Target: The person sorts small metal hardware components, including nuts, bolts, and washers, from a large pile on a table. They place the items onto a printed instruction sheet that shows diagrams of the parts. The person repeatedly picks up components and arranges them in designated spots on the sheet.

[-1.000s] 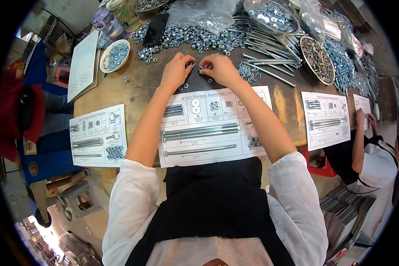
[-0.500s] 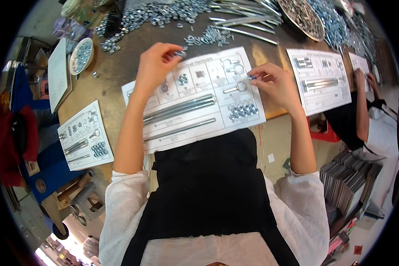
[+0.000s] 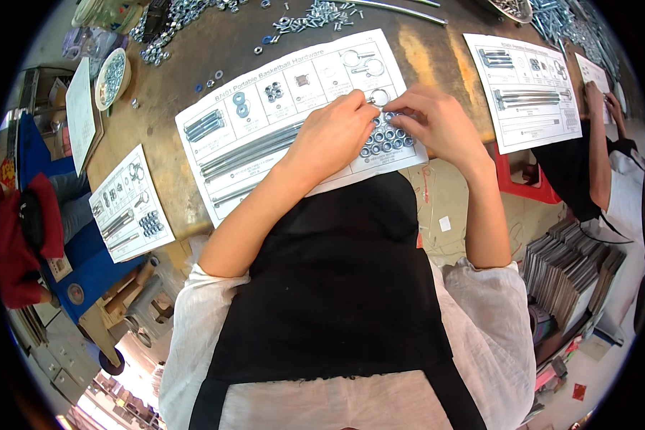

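Note:
A white printed parts sheet lies at the table's near edge. Several silver nuts sit in rows at its lower right. Long metal rods, short bolts, washers and ring pins rest on its other boxes. My left hand is closed above the nuts, fingertips together; what they hold is hidden. Opposite it, my right hand pinches a small bluish nut at the top of the rows. Both hands' fingertips nearly meet.
Loose screws and piles of nuts spread over the table's far side. A white bowl of small parts stands at left. More parts sheets lie to the right and left. A co-worker's hands are at far right.
Both hands have come inward and down to the nut rows; my left hand moved right from the sheet's upper side. The view has shifted, so the far piles sit higher.

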### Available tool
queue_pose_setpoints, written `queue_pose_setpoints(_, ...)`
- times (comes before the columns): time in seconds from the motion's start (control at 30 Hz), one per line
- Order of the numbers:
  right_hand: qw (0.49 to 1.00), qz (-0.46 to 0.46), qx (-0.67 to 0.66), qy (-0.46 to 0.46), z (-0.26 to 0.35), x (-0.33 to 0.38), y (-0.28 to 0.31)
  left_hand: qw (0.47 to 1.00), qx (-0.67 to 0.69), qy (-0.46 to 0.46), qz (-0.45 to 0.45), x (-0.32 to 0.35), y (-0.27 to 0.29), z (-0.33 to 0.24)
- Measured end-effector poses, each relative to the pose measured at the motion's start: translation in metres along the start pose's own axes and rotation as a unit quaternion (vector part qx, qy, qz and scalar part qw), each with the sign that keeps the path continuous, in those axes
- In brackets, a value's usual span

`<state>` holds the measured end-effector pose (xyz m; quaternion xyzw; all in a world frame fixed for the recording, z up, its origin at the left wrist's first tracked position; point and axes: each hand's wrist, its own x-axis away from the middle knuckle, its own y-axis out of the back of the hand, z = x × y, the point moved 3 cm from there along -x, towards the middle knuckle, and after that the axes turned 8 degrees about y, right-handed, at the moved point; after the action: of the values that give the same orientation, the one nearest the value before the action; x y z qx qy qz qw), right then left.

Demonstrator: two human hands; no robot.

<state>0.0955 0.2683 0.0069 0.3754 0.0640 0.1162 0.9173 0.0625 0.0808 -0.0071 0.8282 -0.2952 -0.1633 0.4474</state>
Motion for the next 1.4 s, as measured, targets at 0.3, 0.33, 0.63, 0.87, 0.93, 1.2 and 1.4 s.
queue_pose_setpoints(0.3, 0.999, -0.022, 0.004, 0.035, -0.002, 0.005, 0.000, 0.995, 0.093, 0.026, -0.020, 0.013, 0.006, -0.003)
queue_pose_setpoints(0.33, 0.999, -0.025, 0.000, 0.035, -0.002, 0.006, 0.001, 0.993, 0.106, 0.042, -0.020, 0.015, 0.009, -0.003)
queue_pose_setpoints(0.63, 0.999, -0.035, -0.016, 0.014, 0.002, 0.008, -0.002, 0.979, 0.191, 0.068, -0.017, 0.032, 0.004, -0.001)
queue_pose_setpoints(0.87, 0.999, -0.041, -0.019, 0.009, 0.004, 0.007, -0.002, 0.981, 0.187, 0.048, -0.023, 0.029, 0.003, 0.001)
queue_pose_setpoints(0.93, 0.998, -0.063, -0.026, 0.013, 0.004, 0.000, 0.001, 0.984, 0.165, 0.040, -0.054, 0.022, 0.017, 0.010)
queue_pose_setpoints(1.2, 0.983, -0.096, 0.090, 0.128, -0.017, -0.141, -0.012, 0.958, -0.056, 0.211, -0.185, -0.077, 0.072, 0.129)
queue_pose_setpoints(1.4, 0.984, -0.079, 0.144, 0.075, -0.025, -0.170, -0.026, 0.961, -0.042, 0.203, -0.182, -0.065, 0.063, 0.148)
